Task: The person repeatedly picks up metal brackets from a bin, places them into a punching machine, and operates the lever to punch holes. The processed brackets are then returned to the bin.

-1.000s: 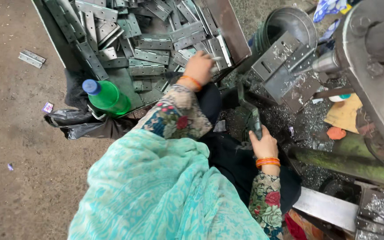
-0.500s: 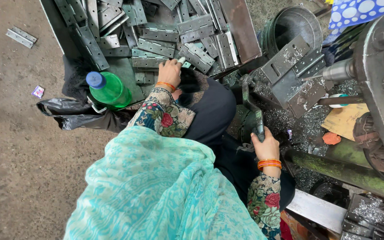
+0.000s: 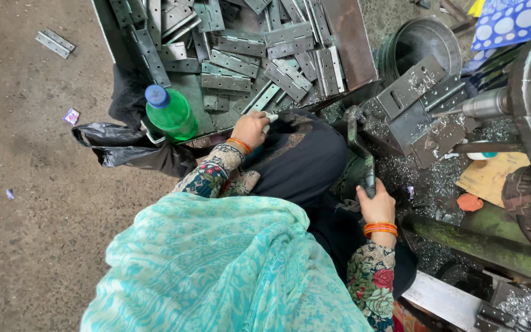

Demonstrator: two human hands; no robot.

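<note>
Hands at the hinge tray [image 3: 345, 43]
Left hand [image 3: 251, 128] pinches a metal hinge [image 3: 270, 117] beside the tray; right hand [image 3: 376, 206] grips a machine lever [image 3: 364, 161].

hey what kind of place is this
Likely a small metalworking shop: a tray heaped with metal hinges, metal shavings strewn about, and a drill spindle on a machine.

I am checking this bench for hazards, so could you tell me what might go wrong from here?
1. The left hand holds a small metal piece at the edge of a tray heaped with hinge plates; bare fingers could be cut on their edges.
2. The right hand grips a lever beside metal shavings, which may prick skin.
3. The loose scarf hangs close to the drill spindle and might catch.
</note>
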